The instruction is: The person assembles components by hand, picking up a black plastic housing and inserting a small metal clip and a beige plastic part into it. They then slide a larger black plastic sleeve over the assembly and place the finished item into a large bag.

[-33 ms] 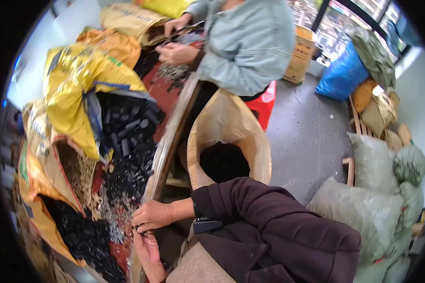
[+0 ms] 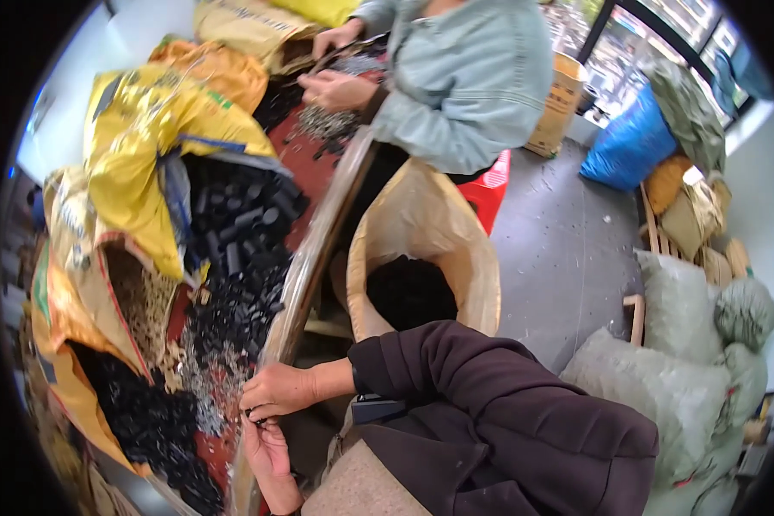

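Observation:
At the table's near edge, my right hand (image 2: 277, 391) and my left hand (image 2: 268, 449) meet, fingertips pinched together on a small black part (image 2: 261, 421). My fingers cover most of the part, so its exact kind does not show. Just left of my hands lies a scatter of small silvery metal pieces (image 2: 211, 387) on the red tabletop (image 2: 212, 449). Beyond these spreads a heap of small black parts (image 2: 232, 322), with larger black cylinders (image 2: 249, 225) spilling from a yellow sack (image 2: 133, 163).
An open, lined sack (image 2: 477, 275) with dark contents stands right of the table. Opposite, a co-worker in a light denim jacket (image 2: 473, 95) handles pieces at the table. An orange sack (image 2: 64, 344) of black parts lies left; pale stuffed sacks (image 2: 654, 378) and a blue sack (image 2: 632, 133) stand right.
The view has shifted slightly, so the table, sacks and co-worker appear a little farther right. My hands keep nearly the same pose, still pinching the small black part.

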Tool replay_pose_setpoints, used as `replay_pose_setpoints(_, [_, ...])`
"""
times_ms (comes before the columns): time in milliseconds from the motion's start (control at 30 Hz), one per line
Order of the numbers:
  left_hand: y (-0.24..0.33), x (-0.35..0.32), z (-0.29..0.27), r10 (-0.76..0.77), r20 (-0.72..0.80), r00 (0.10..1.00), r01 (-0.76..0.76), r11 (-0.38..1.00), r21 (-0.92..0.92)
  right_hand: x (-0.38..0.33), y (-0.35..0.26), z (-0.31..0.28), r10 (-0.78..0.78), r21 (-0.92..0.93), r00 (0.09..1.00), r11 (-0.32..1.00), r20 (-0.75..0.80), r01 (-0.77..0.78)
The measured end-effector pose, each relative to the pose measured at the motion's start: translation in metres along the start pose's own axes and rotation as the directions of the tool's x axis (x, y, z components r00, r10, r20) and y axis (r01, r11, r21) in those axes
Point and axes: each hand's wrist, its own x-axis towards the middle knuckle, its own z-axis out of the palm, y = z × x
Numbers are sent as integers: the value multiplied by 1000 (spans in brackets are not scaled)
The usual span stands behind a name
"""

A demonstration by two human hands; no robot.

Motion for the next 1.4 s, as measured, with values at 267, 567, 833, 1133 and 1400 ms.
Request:
replay_pose_setpoints(267, [22, -20, -47, 136, -140, 981, -129, 990, 58, 11, 6, 60, 31, 56, 988, 998, 150, -40])
replay_pose_setpoints(567, [52, -10, -82, 226, -71, 972, -210, 961, 180, 31, 15, 68, 17, 86, 995, 996, 97, -25])
replay_pose_setpoints(833, [75, -15, -83, 218, -88, 972, -200, 964, 175, 49, 50, 31, 223, -324, 965, 931, 141, -168])
replay_pose_setpoints(1133, [81, -6, -100, 240, -119, 963, -214, 957, 195, 117, 119, -10, 128, -666, 990, 743, 54, -60])
replay_pose_setpoints(1400, [84, 1, -97, 252, -158, 955, -227, 960, 163, 111, 125, -47, 370, -902, 916, 327, -154, -284])
